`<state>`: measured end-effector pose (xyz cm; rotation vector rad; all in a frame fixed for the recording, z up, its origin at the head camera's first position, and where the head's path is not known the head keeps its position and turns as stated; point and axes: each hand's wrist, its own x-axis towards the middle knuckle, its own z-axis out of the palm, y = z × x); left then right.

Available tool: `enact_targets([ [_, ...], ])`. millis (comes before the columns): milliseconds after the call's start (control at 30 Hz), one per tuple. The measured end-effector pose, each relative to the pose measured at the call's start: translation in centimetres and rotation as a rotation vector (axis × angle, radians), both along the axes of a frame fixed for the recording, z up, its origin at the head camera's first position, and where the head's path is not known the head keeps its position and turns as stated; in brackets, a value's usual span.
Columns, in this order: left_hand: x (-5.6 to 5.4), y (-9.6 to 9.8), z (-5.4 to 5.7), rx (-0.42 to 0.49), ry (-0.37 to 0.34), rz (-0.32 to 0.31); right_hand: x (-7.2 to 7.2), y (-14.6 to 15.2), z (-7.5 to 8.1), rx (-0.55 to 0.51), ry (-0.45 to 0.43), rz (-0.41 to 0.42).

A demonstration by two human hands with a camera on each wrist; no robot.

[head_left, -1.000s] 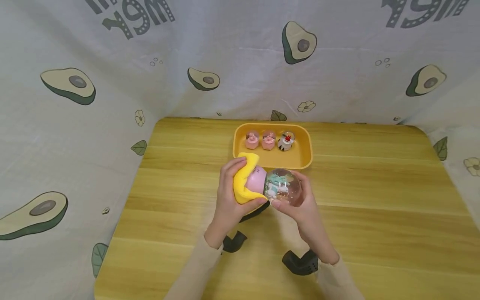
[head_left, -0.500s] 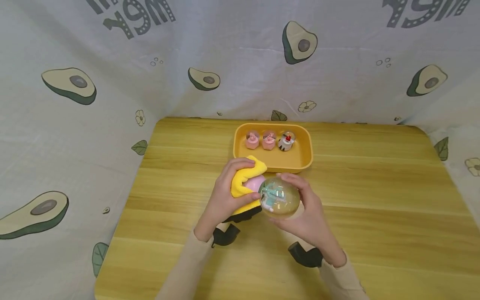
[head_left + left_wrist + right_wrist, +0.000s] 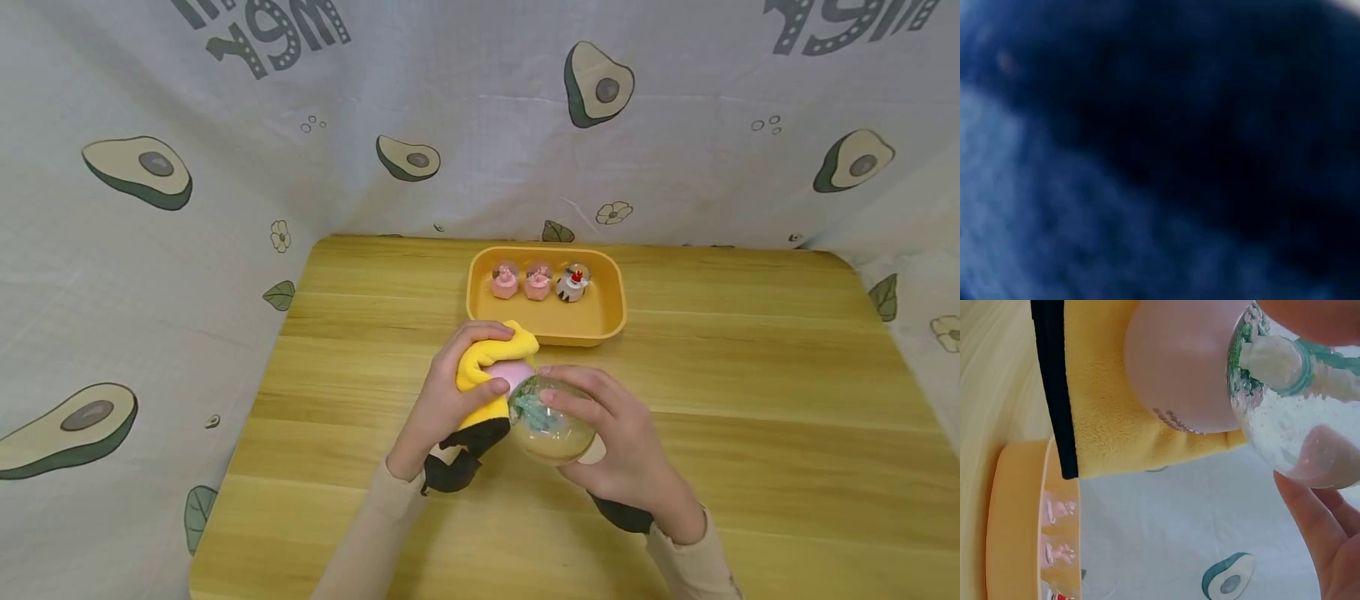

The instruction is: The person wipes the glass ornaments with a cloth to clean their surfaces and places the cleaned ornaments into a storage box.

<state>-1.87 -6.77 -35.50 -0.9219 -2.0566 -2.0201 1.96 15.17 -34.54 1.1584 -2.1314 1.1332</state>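
Note:
A snow globe (image 3: 551, 437) with a pink base is held tilted above the table between both hands, its glass ball toward the right hand. Through the glass shows a white and teal figure. My left hand (image 3: 442, 396) grips a yellow cloth (image 3: 474, 367) with a black edge, wrapped partly round the pink base (image 3: 1185, 369). My right hand (image 3: 630, 437) holds the glass ball, its fingers over the top and the thumb below. In the right wrist view, fingers (image 3: 1316, 519) touch the glass. Dark blur fills the left wrist view; nothing can be made out there.
Behind the hands, a yellow tray (image 3: 577, 338) holds two small pink snow globes (image 3: 505, 283) and a white one with a red top (image 3: 572, 286). The wooden table (image 3: 750, 375) meets an avocado-print curtain (image 3: 480, 108) at the back and sides.
The snow globe has turned and come slightly nearer, its glass swinging toward me. My right fingers have shifted from the ball's side to its top. The left hand keeps the cloth on the base.

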Motion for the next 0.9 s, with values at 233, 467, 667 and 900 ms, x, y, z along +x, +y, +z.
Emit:
enact_targets([
  [233, 0.3, -0.2, 0.6, -0.048, 0.072, -0.045, -0.4, 0.2, -0.2, -0.105, -0.094, 0.022],
  [467, 0.4, -0.2, 1.1, -0.129, 0.198, -0.027, -0.4, 0.2, -1.0, -0.303, -0.305, 0.063],
  [667, 0.8, 0.3, 1.3, -0.215, 0.395, 0.057, 0.4, 0.0, -1.1, -0.451, -0.477, 0.02],
  [900, 1.6, 1.2, 0.6, -0.233, 0.611, 0.22, 1.2, -1.0, -0.1, -0.658, -0.714, -0.114],
])
